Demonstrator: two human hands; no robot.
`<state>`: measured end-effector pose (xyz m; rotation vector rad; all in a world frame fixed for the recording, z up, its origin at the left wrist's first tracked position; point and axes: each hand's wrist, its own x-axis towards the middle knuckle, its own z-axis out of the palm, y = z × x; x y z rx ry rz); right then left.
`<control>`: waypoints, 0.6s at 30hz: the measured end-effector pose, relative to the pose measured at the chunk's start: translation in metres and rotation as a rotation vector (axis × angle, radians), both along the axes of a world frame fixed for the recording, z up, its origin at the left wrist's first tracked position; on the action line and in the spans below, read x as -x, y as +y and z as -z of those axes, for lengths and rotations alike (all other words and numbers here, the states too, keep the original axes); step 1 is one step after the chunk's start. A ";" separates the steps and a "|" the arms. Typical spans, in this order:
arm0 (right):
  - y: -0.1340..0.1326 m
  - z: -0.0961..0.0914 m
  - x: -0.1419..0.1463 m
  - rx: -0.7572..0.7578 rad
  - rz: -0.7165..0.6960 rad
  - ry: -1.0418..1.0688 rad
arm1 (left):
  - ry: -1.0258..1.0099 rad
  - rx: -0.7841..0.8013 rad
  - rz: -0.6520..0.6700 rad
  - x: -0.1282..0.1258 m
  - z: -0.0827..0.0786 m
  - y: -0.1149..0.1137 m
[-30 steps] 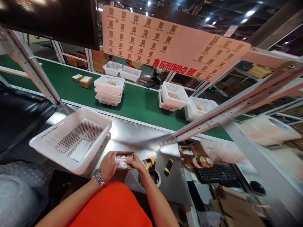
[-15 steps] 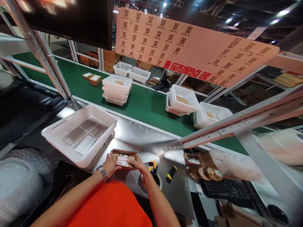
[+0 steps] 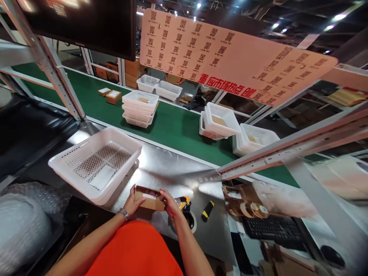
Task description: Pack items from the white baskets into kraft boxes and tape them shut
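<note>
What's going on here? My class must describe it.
A person in an orange top holds a small open cardboard box between left hand and right hand, something white showing inside. A tape dispenser, partly hidden by the right arm, and what looks like a utility knife lie on the metal bench. To the left sits a white plastic basket holding a white sheet.

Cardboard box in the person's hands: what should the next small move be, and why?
Probably fold the cardboard box closed: its top looks open, a white item shows inside, and the left hand and right hand hold its ends.
</note>
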<state>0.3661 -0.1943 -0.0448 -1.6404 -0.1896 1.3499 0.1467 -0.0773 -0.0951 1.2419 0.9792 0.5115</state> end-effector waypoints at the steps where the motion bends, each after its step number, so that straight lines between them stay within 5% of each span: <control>1: -0.003 0.000 0.001 -0.001 0.008 -0.012 | 0.021 -0.013 -0.004 -0.001 0.000 0.000; 12: -0.017 0.004 0.013 0.003 0.047 -0.045 | 0.163 -0.161 0.043 -0.022 -0.004 0.019; 18: -0.012 0.019 0.028 -0.008 0.126 -0.312 | 0.190 -0.232 0.049 -0.022 -0.002 0.023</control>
